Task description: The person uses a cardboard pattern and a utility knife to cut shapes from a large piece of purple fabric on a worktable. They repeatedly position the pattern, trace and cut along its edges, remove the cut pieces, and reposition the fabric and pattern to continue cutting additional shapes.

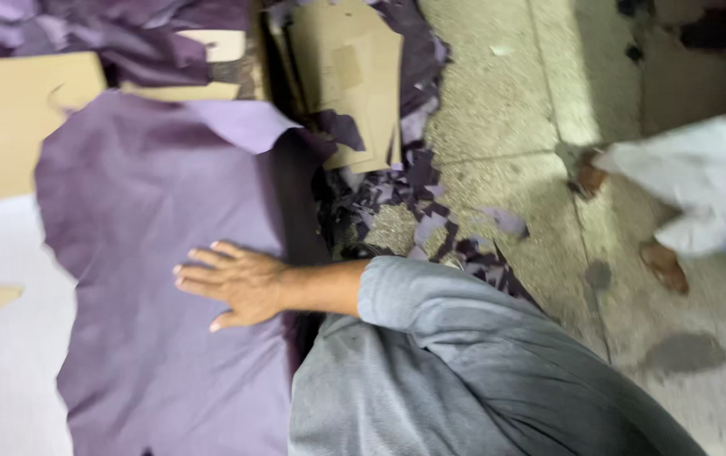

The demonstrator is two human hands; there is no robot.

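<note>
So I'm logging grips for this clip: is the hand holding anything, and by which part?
Nothing is gripped. The one hand in view, side unclear, lies flat with fingers spread on the purple leather sheet, near its right edge.

Dim indoor light, whole frame soft w/ motion blur.
Light is flat, no hard glare; concrete floor at upper right is the brightest area. Deep shadow in the gap beside the purple leather sheet and at top right corner. Hand fairly legible, edges smeared. Passing person's white clothing at right badly blurred. No obvious edge distortion.
</note>
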